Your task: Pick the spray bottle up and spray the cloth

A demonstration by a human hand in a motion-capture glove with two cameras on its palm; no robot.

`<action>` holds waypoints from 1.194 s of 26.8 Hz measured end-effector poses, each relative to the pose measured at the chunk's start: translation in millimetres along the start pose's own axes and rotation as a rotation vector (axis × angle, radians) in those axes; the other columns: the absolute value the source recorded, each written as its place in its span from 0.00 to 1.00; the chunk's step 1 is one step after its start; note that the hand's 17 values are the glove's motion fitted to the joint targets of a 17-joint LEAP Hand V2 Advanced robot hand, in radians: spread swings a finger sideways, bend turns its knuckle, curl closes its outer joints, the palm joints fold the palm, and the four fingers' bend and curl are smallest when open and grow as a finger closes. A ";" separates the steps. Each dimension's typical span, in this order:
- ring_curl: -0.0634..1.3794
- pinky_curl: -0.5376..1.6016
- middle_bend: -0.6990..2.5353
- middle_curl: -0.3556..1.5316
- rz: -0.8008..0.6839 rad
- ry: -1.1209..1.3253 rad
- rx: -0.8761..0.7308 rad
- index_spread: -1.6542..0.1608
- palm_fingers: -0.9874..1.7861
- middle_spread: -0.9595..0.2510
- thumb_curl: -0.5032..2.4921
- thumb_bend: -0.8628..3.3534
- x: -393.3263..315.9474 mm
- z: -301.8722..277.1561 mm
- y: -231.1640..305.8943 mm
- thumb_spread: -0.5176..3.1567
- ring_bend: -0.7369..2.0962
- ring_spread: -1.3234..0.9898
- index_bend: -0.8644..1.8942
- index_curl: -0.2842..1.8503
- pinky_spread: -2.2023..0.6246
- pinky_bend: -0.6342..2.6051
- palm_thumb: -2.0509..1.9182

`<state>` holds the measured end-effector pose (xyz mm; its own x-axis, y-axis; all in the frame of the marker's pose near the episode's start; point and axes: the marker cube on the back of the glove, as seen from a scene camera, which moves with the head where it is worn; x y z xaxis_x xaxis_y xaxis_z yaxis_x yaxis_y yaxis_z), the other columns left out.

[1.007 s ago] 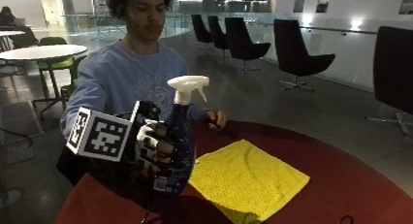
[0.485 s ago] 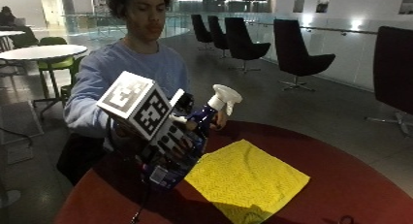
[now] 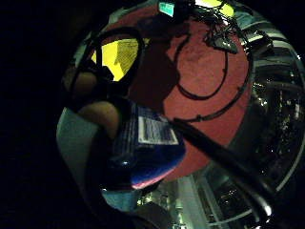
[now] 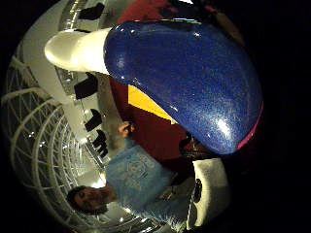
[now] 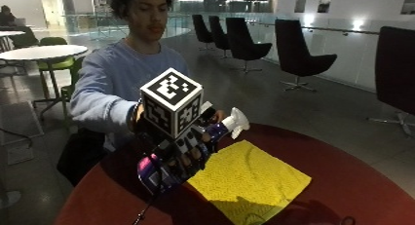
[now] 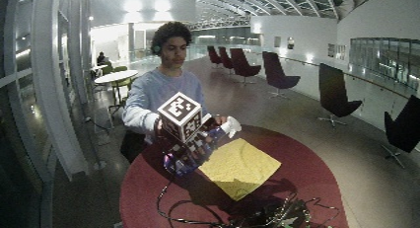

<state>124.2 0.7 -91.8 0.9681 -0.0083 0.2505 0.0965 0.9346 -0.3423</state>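
Note:
The gloved right hand [image 5: 188,149] grips a blue spray bottle [image 5: 165,169] above the red round table [image 5: 363,186]. The bottle is tilted far over, its white spray head [image 5: 235,121] aimed down toward the yellow cloth [image 5: 250,178], which lies flat on the table. In the wide outside view the hand [image 6: 197,145] holds the bottle [image 6: 182,160] beside the cloth [image 6: 239,166]. The blue bottle body [image 4: 189,77] and white nozzle [image 4: 73,51] fill the thumb side palm view. Its labelled base [image 3: 150,143] shows in the little finger side view, with the cloth [image 3: 119,55] beyond.
Black cables [image 6: 216,218] and small devices lie on the near part of the table. The person's bare hand [image 5: 217,115] rests behind the bottle at the far table edge. Dark chairs [image 5: 298,54] and a white table [image 5: 42,52] stand well away.
The hand has tipped the bottle from upright to steeply tilted, swinging the nozzle down toward the cloth. The cloth has not moved.

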 end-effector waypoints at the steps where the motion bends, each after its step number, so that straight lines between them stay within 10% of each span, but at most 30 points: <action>1: 0.30 0.42 0.29 0.41 0.004 0.010 -0.005 0.73 0.70 0.74 0.36 0.20 0.1 0.1 -0.8 0.36 0.45 0.56 0.34 0.22 0.84 0.31 0.76; 32: 0.30 0.42 0.29 0.41 0.049 0.150 -0.065 0.73 0.69 0.74 0.36 0.20 1.1 3.3 -0.7 0.36 0.46 0.55 0.34 0.21 0.83 0.31 0.76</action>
<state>124.4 1.2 -88.3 0.9952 -0.0206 0.0953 0.0580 0.9104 -0.4097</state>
